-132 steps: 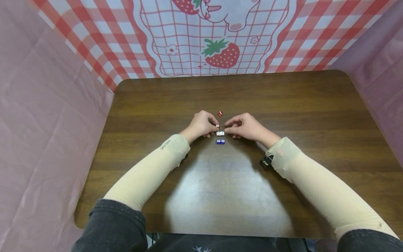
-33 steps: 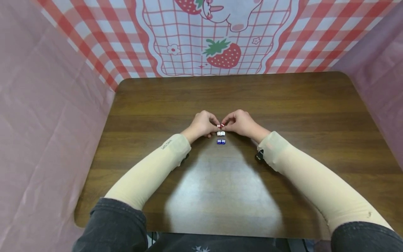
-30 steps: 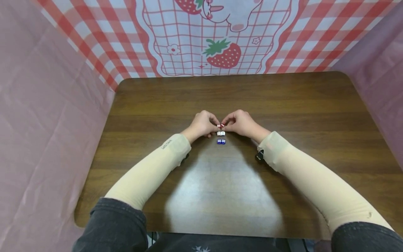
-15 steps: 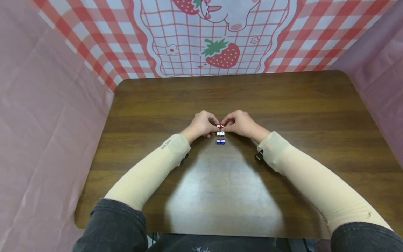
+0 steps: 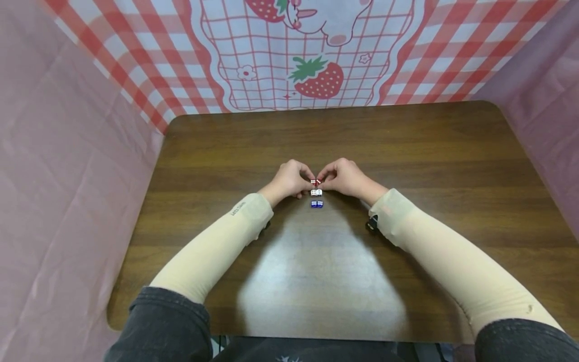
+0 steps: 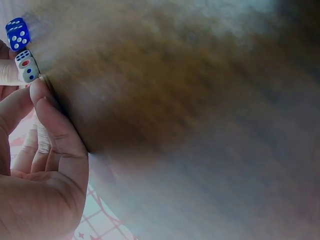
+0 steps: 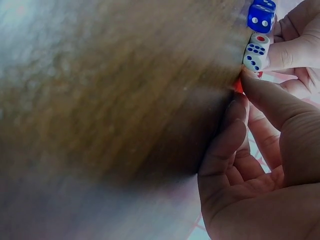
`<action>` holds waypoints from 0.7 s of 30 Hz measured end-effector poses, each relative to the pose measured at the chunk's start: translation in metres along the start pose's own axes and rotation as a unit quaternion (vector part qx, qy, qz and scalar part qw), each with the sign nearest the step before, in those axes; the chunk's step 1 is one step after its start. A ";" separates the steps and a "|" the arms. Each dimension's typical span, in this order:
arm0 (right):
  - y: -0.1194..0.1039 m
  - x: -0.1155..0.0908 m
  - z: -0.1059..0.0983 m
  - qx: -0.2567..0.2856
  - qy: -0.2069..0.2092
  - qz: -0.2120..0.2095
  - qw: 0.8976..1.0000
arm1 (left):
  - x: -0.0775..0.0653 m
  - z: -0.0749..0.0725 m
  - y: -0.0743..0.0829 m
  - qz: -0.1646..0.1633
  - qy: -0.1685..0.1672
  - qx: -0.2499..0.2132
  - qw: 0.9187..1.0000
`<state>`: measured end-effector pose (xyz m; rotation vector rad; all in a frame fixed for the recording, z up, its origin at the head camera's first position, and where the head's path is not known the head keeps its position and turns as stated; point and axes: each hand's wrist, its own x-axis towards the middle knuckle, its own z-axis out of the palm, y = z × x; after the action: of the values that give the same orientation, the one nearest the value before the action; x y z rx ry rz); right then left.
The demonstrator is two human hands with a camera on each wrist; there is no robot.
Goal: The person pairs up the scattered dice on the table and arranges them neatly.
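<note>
At the middle of the table, my left hand (image 5: 289, 179) pinches a red die (image 5: 313, 182) between thumb and forefinger. My right hand (image 5: 347, 178) grips a second red die (image 5: 318, 181) beside it from the other side; a sliver of that red die (image 7: 238, 86) shows between the fingertips in the right wrist view. The red dice are hidden by the fingers in the left wrist view. Just nearer to me sits a pair of white dice (image 5: 316, 192), side by side. A pair of blue dice (image 5: 317, 204) stands in front of those, lined up with them.
The brown wooden table (image 5: 316, 281) spreads around the dice, with glare on its near part. A red-checked strawberry cloth (image 5: 253, 45) hangs behind the far edge. Pink cloth (image 5: 59, 176) covers the left side, and more is at the right.
Some four seconds back, the second red die lay farther away on the table, untouched. My right hand has since brought it beside the left one. Over the last second, hardly anything has moved.
</note>
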<state>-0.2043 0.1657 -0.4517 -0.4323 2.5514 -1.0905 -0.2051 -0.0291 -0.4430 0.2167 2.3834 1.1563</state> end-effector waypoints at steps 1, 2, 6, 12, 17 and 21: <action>0.000 0.000 0.000 0.000 -0.001 0.000 1.000 | 0.000 0.000 -0.001 -0.001 -0.001 0.000 1.000; 0.000 0.001 0.001 0.000 -0.002 0.000 1.000 | 0.000 0.000 -0.001 -0.002 -0.002 0.000 1.000; 0.000 0.001 0.002 0.002 -0.001 -0.001 1.000 | -0.001 -0.001 -0.001 -0.004 -0.005 -0.003 1.000; 0.000 0.002 0.001 0.001 0.000 -0.005 1.000 | -0.001 -0.004 -0.001 -0.001 -0.014 -0.010 1.000; 0.003 0.002 0.000 0.017 -0.015 0.002 1.000 | 0.002 -0.008 -0.005 0.007 -0.043 -0.032 0.999; 0.005 0.000 -0.004 0.046 -0.034 0.013 0.998 | 0.002 -0.014 -0.010 0.004 -0.065 -0.084 0.994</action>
<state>-0.2073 0.1718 -0.4527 -0.4053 2.4293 -1.1584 -0.2136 -0.0446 -0.4440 0.2386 2.1617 1.2989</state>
